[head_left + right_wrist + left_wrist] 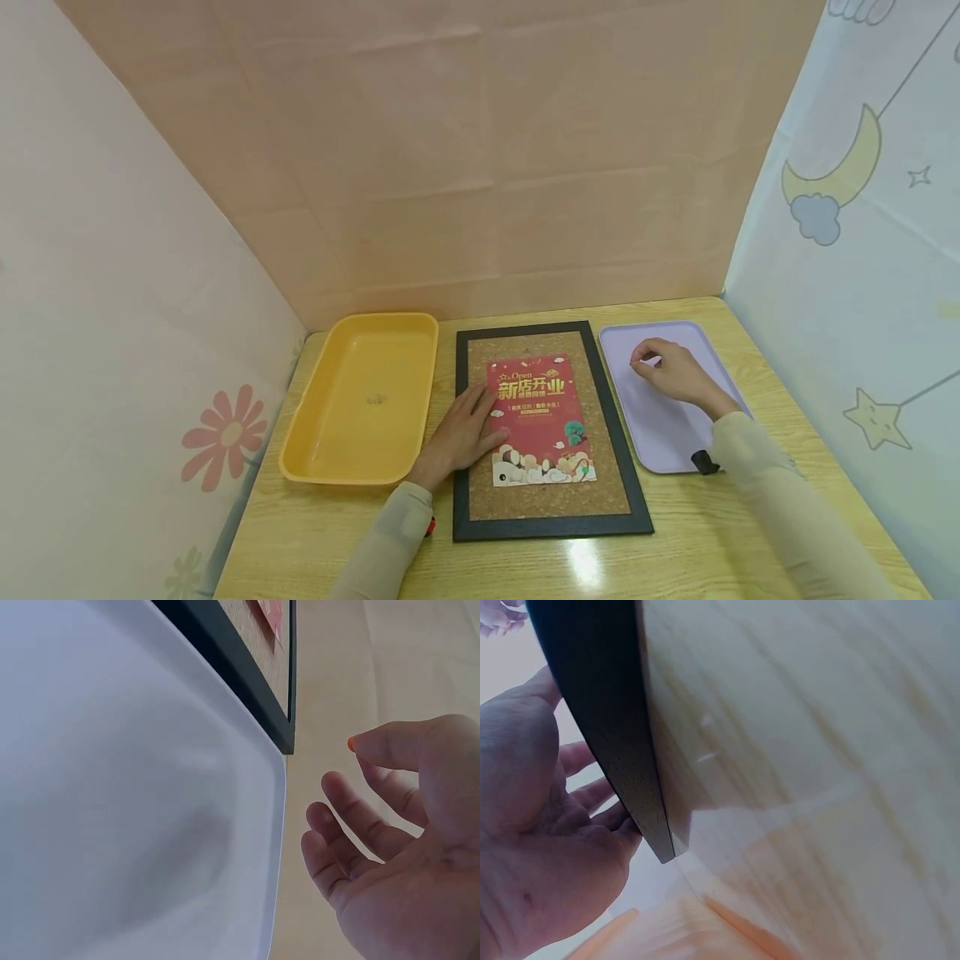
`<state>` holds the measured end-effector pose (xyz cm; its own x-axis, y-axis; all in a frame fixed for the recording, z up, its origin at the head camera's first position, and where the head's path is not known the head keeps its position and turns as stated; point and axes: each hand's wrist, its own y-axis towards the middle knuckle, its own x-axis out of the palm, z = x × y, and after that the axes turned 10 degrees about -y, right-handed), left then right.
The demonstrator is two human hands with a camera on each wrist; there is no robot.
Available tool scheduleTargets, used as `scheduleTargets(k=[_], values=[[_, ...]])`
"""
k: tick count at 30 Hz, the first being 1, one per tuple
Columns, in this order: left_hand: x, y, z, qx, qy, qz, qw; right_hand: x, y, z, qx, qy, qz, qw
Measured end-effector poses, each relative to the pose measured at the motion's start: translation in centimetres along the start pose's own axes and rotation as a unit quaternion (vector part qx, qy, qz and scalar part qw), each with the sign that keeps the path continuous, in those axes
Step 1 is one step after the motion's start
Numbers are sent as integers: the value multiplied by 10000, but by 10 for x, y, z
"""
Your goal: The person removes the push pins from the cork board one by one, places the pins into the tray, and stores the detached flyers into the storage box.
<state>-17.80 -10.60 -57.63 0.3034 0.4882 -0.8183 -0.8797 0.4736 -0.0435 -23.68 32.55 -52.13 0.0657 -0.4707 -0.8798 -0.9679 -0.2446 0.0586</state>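
A red poster [536, 421] with gold lettering lies on a black-framed cork board [480, 508]. My left hand [463, 429] rests across the board's left side, its fingers extended onto the poster's left edge. Seen from the left wrist, the board's dark frame [615, 727] hides part of the fingers. Over the purple tray [626, 400] at the right, my right hand [671, 371] pinches a tiny orange-red pushpin [351, 743] between thumb and index finger; only its coloured head shows. The other fingers are loosely bent.
A yellow tray [360, 475] stands left of the board, with a small pale cluster [375, 399] in it. The wooden table [555, 571] runs up against a back wall and two printed side walls. A black wrist strap [705, 462] shows by the right sleeve.
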Motion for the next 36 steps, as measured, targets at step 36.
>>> scheduleTargets(k=[36], values=[[1,3,0,-64,172,-97,9998,15,29,53,769,73,-277,9966]])
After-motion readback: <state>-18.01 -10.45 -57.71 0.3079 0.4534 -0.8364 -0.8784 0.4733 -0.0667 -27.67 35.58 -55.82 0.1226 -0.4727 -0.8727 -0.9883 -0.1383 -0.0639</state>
